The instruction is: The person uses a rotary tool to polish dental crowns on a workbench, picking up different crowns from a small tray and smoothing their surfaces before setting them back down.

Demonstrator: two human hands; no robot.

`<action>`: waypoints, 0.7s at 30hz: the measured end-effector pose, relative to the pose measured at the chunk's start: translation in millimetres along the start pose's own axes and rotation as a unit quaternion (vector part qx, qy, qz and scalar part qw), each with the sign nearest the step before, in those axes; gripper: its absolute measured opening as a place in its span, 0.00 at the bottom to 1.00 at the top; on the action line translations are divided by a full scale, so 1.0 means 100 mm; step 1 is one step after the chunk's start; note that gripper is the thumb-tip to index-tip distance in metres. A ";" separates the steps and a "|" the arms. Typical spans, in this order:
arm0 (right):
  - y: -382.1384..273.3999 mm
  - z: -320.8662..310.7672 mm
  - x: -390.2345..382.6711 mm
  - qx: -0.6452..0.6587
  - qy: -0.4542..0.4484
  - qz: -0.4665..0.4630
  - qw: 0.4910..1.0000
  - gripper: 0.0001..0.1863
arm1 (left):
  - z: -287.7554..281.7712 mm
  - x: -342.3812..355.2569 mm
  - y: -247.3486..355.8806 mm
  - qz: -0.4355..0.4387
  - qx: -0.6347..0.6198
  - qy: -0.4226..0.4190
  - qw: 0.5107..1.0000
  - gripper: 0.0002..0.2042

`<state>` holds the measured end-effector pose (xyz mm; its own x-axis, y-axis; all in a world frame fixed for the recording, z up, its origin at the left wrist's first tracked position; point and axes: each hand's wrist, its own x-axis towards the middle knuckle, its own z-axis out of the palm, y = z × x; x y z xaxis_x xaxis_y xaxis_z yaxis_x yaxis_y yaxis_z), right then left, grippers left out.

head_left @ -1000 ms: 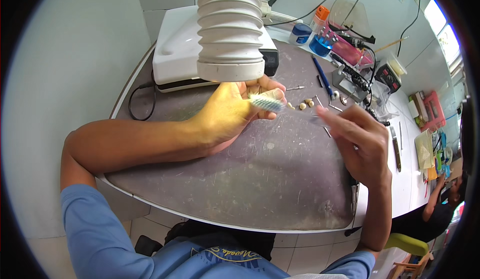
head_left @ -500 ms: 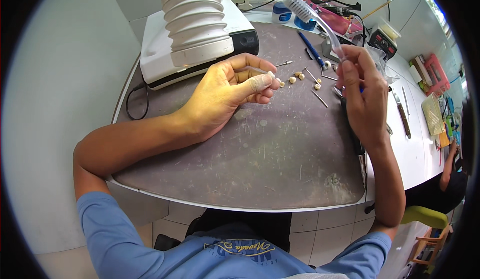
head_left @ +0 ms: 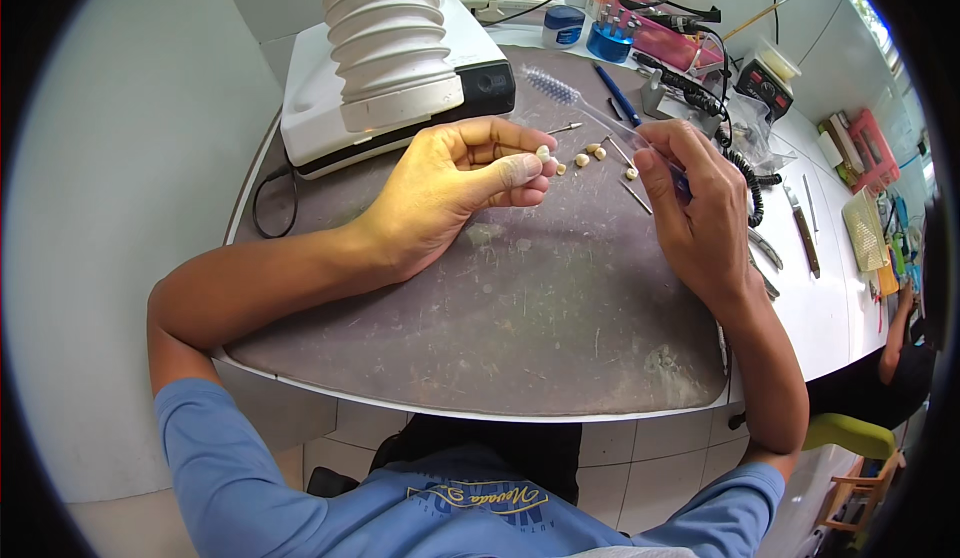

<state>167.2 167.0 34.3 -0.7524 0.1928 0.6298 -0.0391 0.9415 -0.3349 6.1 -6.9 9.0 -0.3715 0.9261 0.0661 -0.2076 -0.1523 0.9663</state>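
Observation:
My left hand (head_left: 450, 188) is closed round a small cream tooth-shaped piece (head_left: 543, 155), pinched at its fingertips below the white corrugated hose (head_left: 385, 43). My right hand (head_left: 700, 213) grips a clear toothbrush (head_left: 590, 108), its bristle head raised above and to the right of my left hand, apart from the piece. Just beyond my fingers lie several more cream pieces (head_left: 583, 161) and thin metal burs (head_left: 636, 198) on the grey mat (head_left: 470, 328).
A white boxy unit (head_left: 305, 118) stands back left. Behind are jars (head_left: 564, 26), a blue bur holder (head_left: 608, 43), a pink tray (head_left: 675, 43), a blue pen (head_left: 617, 93) and a control box (head_left: 765, 88). Right are a knife (head_left: 805, 238) and another person's arm (head_left: 895, 328).
The brush went from over my left fingers up and to the right, then dropped slightly and tilted back leftward. My left hand still pinches the piece; the view has shifted.

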 end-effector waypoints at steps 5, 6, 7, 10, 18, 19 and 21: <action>0.03 -0.06 0.00 -0.018 -0.061 -0.053 0.997 0.07 | 0.01 -0.02 0.01 0.002 0.028 0.000 1.000 0.14; 0.04 -0.07 0.00 -0.017 -0.068 -0.073 0.995 0.06 | 0.00 -0.02 0.01 0.010 0.023 -0.007 1.000 0.14; 0.06 -0.08 0.01 -0.017 -0.075 -0.094 0.993 0.06 | 0.00 -0.02 0.01 0.009 0.023 -0.007 1.000 0.14; 0.16 -0.11 0.06 -0.030 -0.063 -0.130 0.989 0.06 | 0.00 -0.03 0.02 -0.003 0.011 -0.011 1.000 0.14; 0.40 -0.29 0.13 -0.063 0.040 -0.161 0.984 0.08 | -0.01 -0.01 0.01 -0.002 -0.009 -0.018 1.000 0.12; 0.33 -0.26 0.11 -0.035 0.017 -0.152 0.988 0.09 | -0.01 -0.01 0.01 -0.002 -0.015 -0.025 1.000 0.10; 0.24 -0.18 0.10 -0.005 -0.013 -0.161 0.987 0.09 | 0.00 -0.02 0.03 -0.007 -0.008 -0.017 1.000 0.10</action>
<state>170.7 196.3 45.2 -0.7187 -0.1241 0.6842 -0.2722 0.9556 -0.1127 6.4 -9.7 11.9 -0.3379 0.9392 0.0607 -0.2270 -0.1439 0.9632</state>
